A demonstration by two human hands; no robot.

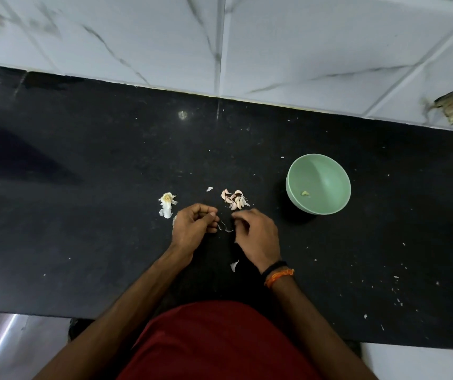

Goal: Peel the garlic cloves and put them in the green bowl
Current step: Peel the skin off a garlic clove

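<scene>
Garlic cloves (235, 199), papery, heaped; left hand (192, 226) and right hand (255, 234) grips curled, contents unclear.

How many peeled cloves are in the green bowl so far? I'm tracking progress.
1. A single peeled clove lies on the floor of the green bowl, right of the unpeeled pile. Nothing seems hidden; the bowl's inside is fully visible.

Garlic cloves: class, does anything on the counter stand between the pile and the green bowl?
Nothing visible does. The cloves lie in a pile left of the bowl, with only bare black counter between them. Both hands sit nearer the person than the pile, off that path.
</scene>
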